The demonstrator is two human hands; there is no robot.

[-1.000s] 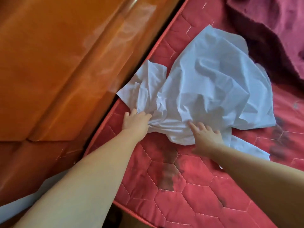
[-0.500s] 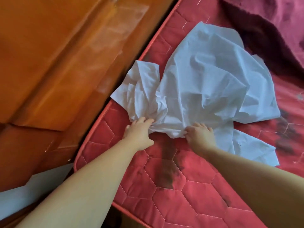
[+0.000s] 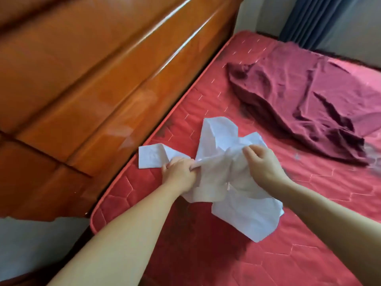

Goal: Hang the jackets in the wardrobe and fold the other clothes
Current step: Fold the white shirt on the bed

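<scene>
red quilted mattress (image 3: pixel 288 203) beside glossy wooden headboard (image 3: pixel 92 79); blue curtain (image 3: pixel 315 19).

White garment (image 3: pixel 218 174), plain, no print, creased, greyish in the shaded folds, near the mattress's left edge. Mattress (image 3: pixel 309 234) red to coral, quilted in a hexagon stitch pattern, lighter stitch marks, dark smudgy stains near the left edge and under the white cloth; piping along the edge a lighter orange-red. Maroon garment (image 3: pixel 305 104) toward the far right corner, plain, deep wine in the folds, pinker where light hits. Headboard (image 3: pixel 92 79) glossy orange-brown wood, pale glare streaks. Curtain (image 3: pixel 321 19) dark blue-grey, past the far edge. Wall (image 3: pixel 257 13) off-white. Floor (image 3: pixel 31 244) pale grey.
</scene>
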